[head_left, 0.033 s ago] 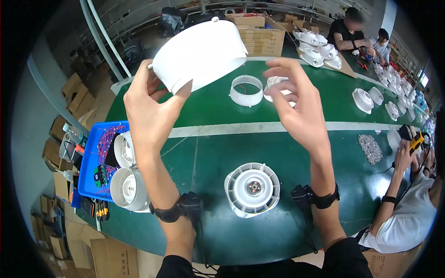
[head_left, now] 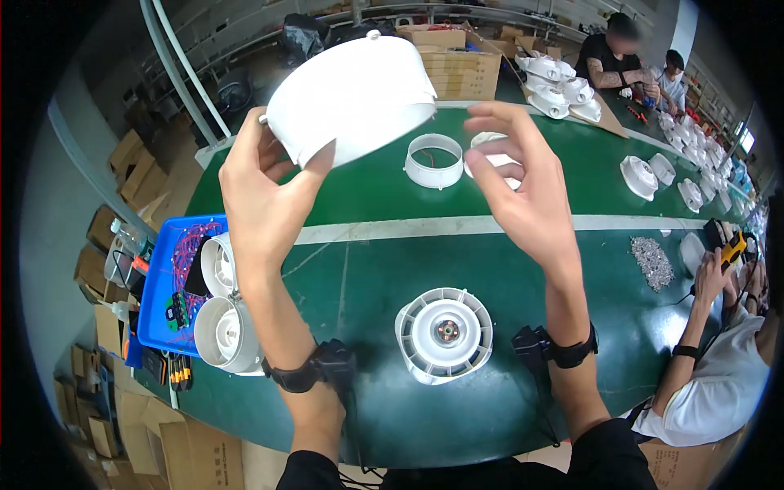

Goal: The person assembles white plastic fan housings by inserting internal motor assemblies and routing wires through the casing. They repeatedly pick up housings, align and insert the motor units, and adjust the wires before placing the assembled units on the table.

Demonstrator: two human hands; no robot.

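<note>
My left hand (head_left: 265,192) grips a white round plastic housing (head_left: 351,102) by its lower left edge, holding it raised and tilted above the table. To the right of it, my right hand (head_left: 527,184) is in the air, fingers apart and bent, holding nothing. Beyond that hand a white plastic part (head_left: 496,151) is partly hidden by its fingers. Beside it a white ring (head_left: 434,162) rests on the table. Nearer me, between my forearms, a white vented fan-like base (head_left: 445,336) lies with its metal-centred hub facing up.
Left, a blue tray (head_left: 155,327) holds red wires and green boards, with white round housings (head_left: 227,333) beside my left forearm. A pile of small metal parts (head_left: 652,263) lies right, near a co-worker's hand (head_left: 712,275) with a yellow tool. More white housings (head_left: 563,86) stand farther back.
The housing in my left hand has shifted very slightly left. My right hand stays almost in place, and the parts on the table have not moved.
</note>
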